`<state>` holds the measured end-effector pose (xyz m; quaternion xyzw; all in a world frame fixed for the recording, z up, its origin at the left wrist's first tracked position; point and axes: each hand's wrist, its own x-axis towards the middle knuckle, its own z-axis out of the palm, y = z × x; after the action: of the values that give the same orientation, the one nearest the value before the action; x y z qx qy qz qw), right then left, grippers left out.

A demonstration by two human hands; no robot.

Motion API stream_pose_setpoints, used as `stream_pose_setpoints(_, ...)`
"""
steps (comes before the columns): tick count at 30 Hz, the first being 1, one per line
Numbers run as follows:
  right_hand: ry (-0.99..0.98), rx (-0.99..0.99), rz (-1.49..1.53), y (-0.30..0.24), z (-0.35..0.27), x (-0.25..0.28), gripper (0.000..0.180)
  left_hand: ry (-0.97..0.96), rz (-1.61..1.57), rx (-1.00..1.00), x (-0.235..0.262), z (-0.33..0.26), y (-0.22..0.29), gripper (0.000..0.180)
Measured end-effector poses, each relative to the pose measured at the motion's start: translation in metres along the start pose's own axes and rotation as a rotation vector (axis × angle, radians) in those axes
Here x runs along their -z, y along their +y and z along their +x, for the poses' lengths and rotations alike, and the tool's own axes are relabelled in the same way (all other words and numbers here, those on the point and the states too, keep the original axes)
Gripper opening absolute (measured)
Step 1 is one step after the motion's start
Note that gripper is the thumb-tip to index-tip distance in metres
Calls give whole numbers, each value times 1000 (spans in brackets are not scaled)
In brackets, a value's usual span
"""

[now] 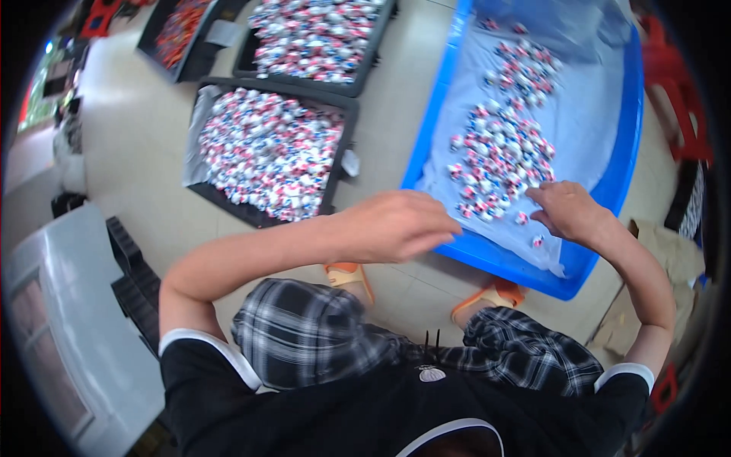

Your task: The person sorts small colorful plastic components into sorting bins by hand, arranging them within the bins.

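Note:
Small round pieces (pixel 502 152), white with red and blue patches, lie loose on a pale plastic sheet (pixel 582 145) inside a large blue tub (pixel 426 137). My left hand (pixel 403 226) hovers by the tub's near left corner, its fingers bunched and smeared by motion. Whether it holds anything does not show. Over the near right part of the sheet is my right hand (pixel 567 212), bent downward, with thumb and forefinger apart beside the pile. A few single pieces lie close to its fingertips.
Left of the tub, a dark crate (pixel 346 141) and another behind it (pixel 373 49) hold heaps of similar pieces. A third crate (pixel 179 72) contains orange-red items. Red stools (pixel 678 99) and brown cardboard (pixel 662 255) stand at right; a grey cabinet-like box (pixel 84 297) at left.

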<state>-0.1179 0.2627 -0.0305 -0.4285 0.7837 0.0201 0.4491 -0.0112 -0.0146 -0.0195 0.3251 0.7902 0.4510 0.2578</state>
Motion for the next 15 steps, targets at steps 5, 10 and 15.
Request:
stream_pose_setpoints(5, 260, 486, 354, -97, 71, 68, 25, 841, 73, 629, 18, -145, -50, 16)
stream_pose_setpoints(10, 298, 418, 649, -191, 196, 66, 50, 1267, 282, 928, 21, -253, -139, 26)
stream_pose_setpoints(15, 746, 67, 678, -260, 313, 65, 63, 1192, 849, 1112, 54, -299, -233, 57)
